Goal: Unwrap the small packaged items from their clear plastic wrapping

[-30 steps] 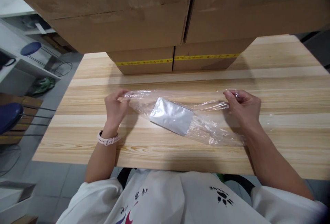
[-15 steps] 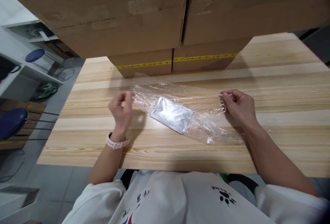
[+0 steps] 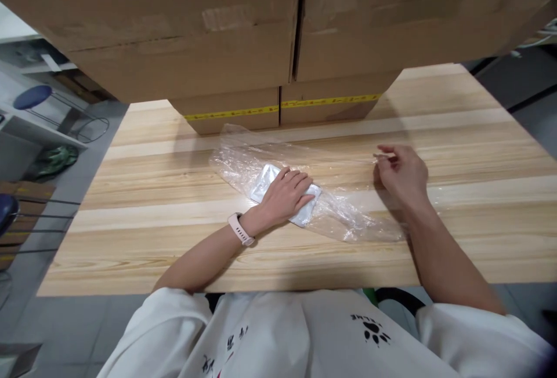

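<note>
A flat silvery rectangular object [image 3: 262, 180], its exact kind unclear, lies at an angle on a sheet of clear plastic film [image 3: 243, 149]. My left hand [image 3: 285, 195] rests flat across the silvery object, fingers stretched out, covering its middle; a pale watch band circles that wrist. Over at the film's right side, my right hand [image 3: 402, 172] is raised slightly with thumb and forefinger pinched on the film's edge. The film runs wrinkled from the upper left to the lower right, bunched near the right forearm.
Large cardboard boxes [image 3: 187, 30] stand stacked along the back of the wooden table [image 3: 130, 233], sealed with yellow tape. On the left are blue stools [image 3: 32, 97] and shelves. The table's front edge lies close to my body.
My left hand has moved right from beside the film's left end and come down flat on the silvery object. The right hand keeps its pinch nearly in place. The view has shifted slightly.
</note>
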`<state>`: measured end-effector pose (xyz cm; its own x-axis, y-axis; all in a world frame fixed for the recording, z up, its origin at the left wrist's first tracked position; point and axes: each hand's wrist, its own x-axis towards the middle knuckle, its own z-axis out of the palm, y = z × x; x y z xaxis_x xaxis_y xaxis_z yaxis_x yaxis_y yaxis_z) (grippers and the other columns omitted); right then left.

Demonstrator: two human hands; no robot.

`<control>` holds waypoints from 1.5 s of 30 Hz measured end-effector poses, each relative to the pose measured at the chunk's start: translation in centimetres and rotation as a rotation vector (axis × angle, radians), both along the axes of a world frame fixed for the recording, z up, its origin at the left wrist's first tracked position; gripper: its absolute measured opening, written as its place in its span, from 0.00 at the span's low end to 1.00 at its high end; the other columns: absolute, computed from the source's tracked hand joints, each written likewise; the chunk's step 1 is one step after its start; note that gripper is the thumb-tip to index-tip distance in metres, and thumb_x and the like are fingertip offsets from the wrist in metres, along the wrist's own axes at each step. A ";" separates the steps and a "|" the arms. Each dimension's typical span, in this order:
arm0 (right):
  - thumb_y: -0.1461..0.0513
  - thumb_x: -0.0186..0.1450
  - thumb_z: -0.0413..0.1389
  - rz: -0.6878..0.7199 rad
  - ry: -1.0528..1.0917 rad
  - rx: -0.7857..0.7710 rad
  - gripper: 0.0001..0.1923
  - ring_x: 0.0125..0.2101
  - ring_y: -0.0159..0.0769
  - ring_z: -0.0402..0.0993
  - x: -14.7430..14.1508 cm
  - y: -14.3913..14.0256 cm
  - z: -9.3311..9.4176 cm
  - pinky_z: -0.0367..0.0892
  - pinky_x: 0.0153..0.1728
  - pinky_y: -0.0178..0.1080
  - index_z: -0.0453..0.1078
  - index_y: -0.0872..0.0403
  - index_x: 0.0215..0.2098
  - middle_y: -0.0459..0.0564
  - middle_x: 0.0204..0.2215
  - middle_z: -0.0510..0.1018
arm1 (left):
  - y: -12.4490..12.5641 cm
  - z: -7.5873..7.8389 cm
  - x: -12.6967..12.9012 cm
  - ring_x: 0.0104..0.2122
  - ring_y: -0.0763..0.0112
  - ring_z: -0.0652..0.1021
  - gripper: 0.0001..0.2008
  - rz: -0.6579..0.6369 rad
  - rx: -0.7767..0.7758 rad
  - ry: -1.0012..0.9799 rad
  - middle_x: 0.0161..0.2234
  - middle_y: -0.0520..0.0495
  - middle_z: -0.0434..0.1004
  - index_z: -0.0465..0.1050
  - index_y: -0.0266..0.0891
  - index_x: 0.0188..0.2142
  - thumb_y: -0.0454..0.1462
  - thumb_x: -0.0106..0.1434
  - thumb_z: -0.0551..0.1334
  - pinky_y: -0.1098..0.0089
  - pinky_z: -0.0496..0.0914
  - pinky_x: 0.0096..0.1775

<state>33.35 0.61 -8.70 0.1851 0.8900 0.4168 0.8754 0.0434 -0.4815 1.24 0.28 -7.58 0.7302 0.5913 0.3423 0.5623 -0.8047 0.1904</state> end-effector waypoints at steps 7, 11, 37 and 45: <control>0.55 0.74 0.49 0.295 -0.014 0.044 0.21 0.60 0.52 0.69 -6.8 -1.1 2.4 0.63 0.62 0.60 0.68 0.48 0.63 0.57 0.60 0.75 | 0.1 0.1 0.0 0.46 0.60 0.76 0.20 -0.069 0.020 -0.047 0.45 0.41 0.80 0.73 0.36 0.50 0.47 0.78 0.50 0.56 0.67 0.55; 0.49 0.72 0.53 0.398 -0.010 -0.132 0.27 0.57 0.57 0.70 -8.5 -0.5 0.9 0.65 0.57 0.58 0.67 0.50 0.65 0.60 0.58 0.77 | 0.2 0.3 0.2 0.44 0.60 0.74 0.20 -0.120 0.040 -0.091 0.43 0.42 0.79 0.72 0.36 0.48 0.49 0.78 0.50 0.57 0.68 0.52; 0.51 0.64 0.59 -0.048 0.168 -0.370 0.12 0.28 0.44 0.75 -2.9 0.3 1.9 0.60 0.30 0.41 0.78 0.48 0.34 0.50 0.28 0.82 | -5.5 4.2 -6.9 0.33 0.65 0.68 0.10 -0.145 0.151 0.243 0.34 0.48 0.72 0.68 0.40 0.38 0.24 0.69 0.55 0.64 0.62 0.38; 0.52 0.64 0.58 -0.114 0.118 -0.366 0.10 0.28 0.43 0.72 -0.1 0.8 1.5 0.59 0.31 0.42 0.77 0.48 0.34 0.51 0.29 0.81 | -4.6 6.6 -7.6 0.41 0.62 0.75 0.17 -0.161 -0.177 0.125 0.44 0.43 0.78 0.71 0.39 0.46 0.22 0.61 0.56 0.64 0.68 0.41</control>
<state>33.25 1.39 -7.17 0.3185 0.9468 0.0460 0.8027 -0.2436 -0.5444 -6.36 -4.35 -0.96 0.8496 0.5070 0.1454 0.4580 -0.8458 0.2734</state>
